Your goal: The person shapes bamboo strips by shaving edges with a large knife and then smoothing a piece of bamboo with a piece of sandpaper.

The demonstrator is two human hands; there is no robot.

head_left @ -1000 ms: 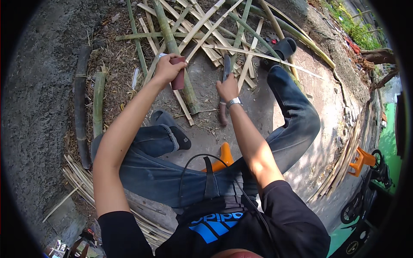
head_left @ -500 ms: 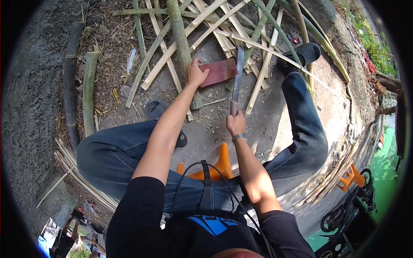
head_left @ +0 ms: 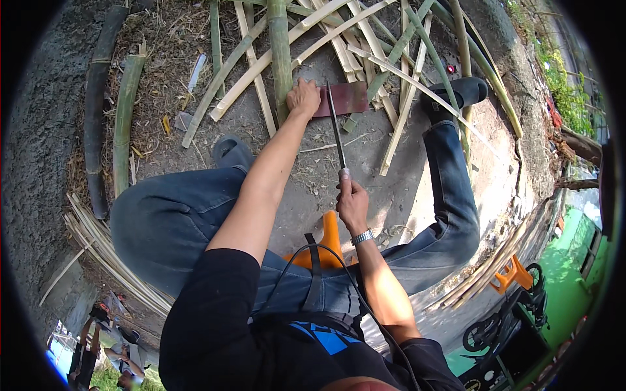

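Note:
My left hand (head_left: 304, 99) is closed on the left end of a flat, dark red rectangular piece (head_left: 351, 99) whose material I cannot make out. Beside that hand a thick green bamboo pole (head_left: 279, 55) runs away from me. The fingers of my right hand (head_left: 353, 204) wrap round the handle of a long-bladed machete (head_left: 338, 133). Its blade points away from me, turned nearly edge-on, and its far part crosses the red piece near my left fingers. Whether blade and piece touch, I cannot tell.
Split bamboo strips (head_left: 407, 98) lie crisscrossed at the far side. Bamboo poles (head_left: 128, 124) lie on the left, with a bundle of thin strips (head_left: 120, 260) nearer me. I sit on an orange stool (head_left: 330, 238). Another orange stool (head_left: 513, 274) and a bicycle (head_left: 486, 335) are at right.
The machete has swung left from the red piece's right end to near my left fingers, its blade turning edge-on. My right hand has moved slightly left and nearer me. The left keeps its grip.

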